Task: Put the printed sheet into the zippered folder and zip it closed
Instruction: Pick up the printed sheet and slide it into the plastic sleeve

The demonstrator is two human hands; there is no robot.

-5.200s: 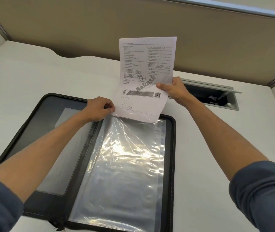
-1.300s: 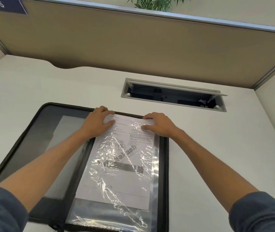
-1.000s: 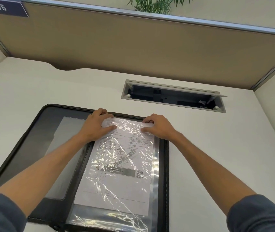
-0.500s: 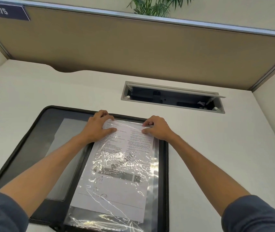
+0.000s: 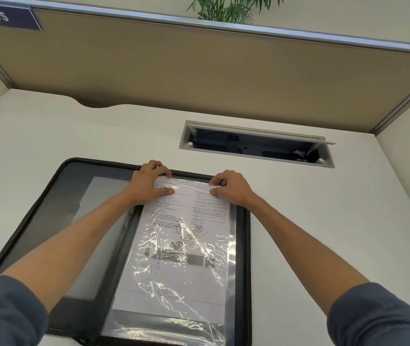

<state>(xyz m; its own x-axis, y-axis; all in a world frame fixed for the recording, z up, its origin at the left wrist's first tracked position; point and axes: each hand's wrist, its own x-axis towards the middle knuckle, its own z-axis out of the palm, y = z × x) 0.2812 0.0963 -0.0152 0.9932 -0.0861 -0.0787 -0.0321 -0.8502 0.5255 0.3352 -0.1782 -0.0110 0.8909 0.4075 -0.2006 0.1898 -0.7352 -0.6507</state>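
The black zippered folder lies open flat on the white desk. Its right half carries a crinkled clear plastic sleeve. The printed sheet sits inside that sleeve, text side up, reaching almost to the sleeve's top edge. My left hand pinches the sleeve's top left corner, thumb on top of the plastic. My right hand pinches the top right corner the same way. The folder's left half shows a grey inner pocket, partly hidden by my left forearm.
An open cable hatch is set into the white desk just behind the folder on the right. A tan partition closes the back, with a blue "475" label and a plant behind it.
The sheet has slid from standing above the sleeve to lying fully inside it. Both hands have moved down to the sleeve's top corners and stay there.
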